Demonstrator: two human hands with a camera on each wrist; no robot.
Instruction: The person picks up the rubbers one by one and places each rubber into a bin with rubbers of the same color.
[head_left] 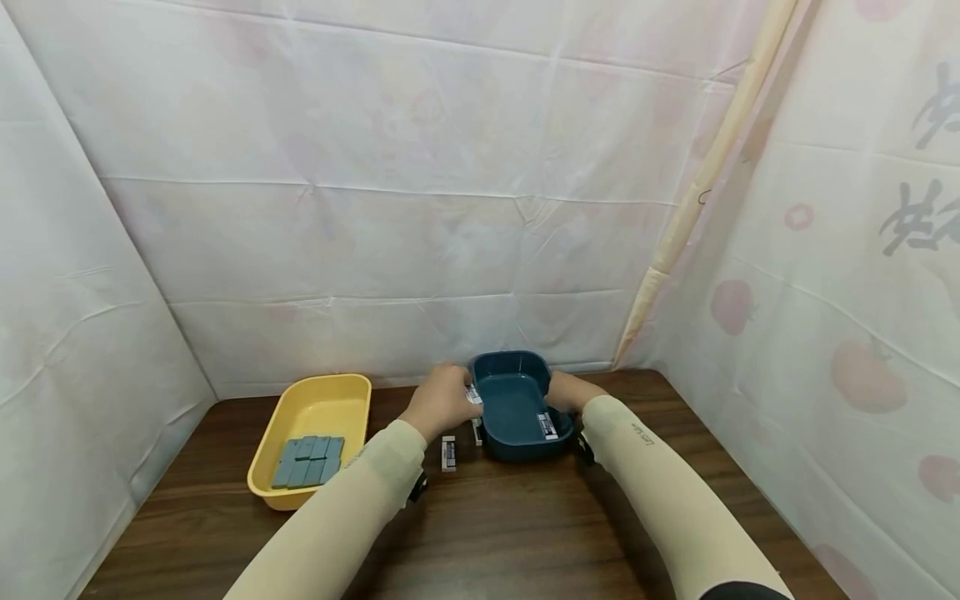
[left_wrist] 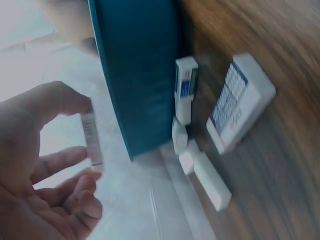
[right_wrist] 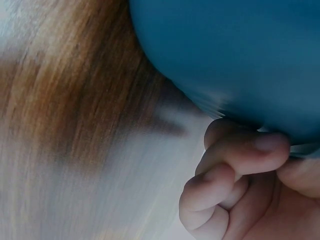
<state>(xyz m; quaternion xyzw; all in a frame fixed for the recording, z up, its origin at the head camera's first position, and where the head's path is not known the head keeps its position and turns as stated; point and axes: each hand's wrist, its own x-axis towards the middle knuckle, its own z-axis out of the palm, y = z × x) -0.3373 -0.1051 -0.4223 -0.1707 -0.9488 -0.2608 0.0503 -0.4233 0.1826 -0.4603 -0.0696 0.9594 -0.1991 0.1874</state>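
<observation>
My left hand (head_left: 441,402) pinches a small white eraser (left_wrist: 91,140) between thumb and fingers, at the left rim of a dark blue plastic tub (head_left: 517,452). On the tub's right side, my right hand (head_left: 573,392) grips the rim, with curled fingers (right_wrist: 270,155) against the wall in the right wrist view. One eraser with a dark printed sleeve (head_left: 547,426) lies inside the tub. Another sleeved eraser (head_left: 448,454) rests on the table left of the tub. Several more white pieces (left_wrist: 212,182) lie close along the tub's wall in the left wrist view.
A yellow tub (head_left: 264,462) stands to the left on the dark wooden table (head_left: 517,533), holding several grey-blue flat blocks (head_left: 309,461). White printed cloth (head_left: 420,242) hangs behind and on both sides. A wrapped pole (head_left: 697,200) leans at the back right corner.
</observation>
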